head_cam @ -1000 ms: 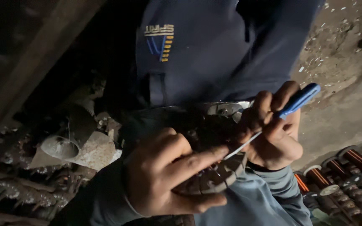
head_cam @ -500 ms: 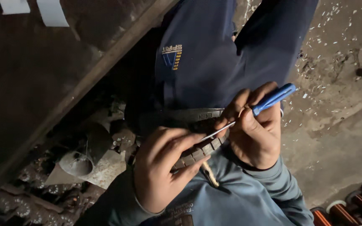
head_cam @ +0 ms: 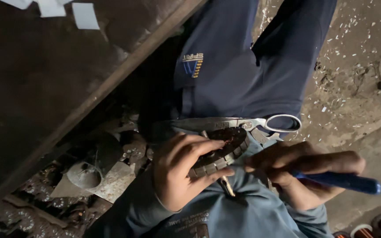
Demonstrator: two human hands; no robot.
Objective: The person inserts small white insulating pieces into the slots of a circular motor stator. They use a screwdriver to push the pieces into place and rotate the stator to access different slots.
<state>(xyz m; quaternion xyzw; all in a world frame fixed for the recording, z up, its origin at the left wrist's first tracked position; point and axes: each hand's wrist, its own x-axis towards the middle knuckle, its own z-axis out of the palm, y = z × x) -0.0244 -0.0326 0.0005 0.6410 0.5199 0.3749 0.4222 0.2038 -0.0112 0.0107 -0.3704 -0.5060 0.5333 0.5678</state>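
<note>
Blue-handled screwdriver point(head_cam: 340, 181) clenched in right hand point(head_cam: 303, 172), tip hidden behind fingers. Left hand point(head_cam: 184, 169) clamps round slotted motor core point(head_cam: 221, 147) on lap, shaft pointing down. Scissors point(head_cam: 248, 123) just beyond. Best: brace core firmly, short controlled pushes away from fingers.

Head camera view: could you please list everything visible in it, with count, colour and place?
Round metal part: one, dark and rusty, on the lap, centre.
Scissors: one pair, silver, on the lap just above the round part.
Blue-handled tool: one, lower right.
Workbench: one, dark, upper left.
Paper scraps: several, white, on the workbench, top left.
Scrap metal parts: many, grey, lower left.
Floor: grey, littered with pale chips, right.
Left hand: grips the round part.
Right hand: holds the blue-handled tool.
</note>
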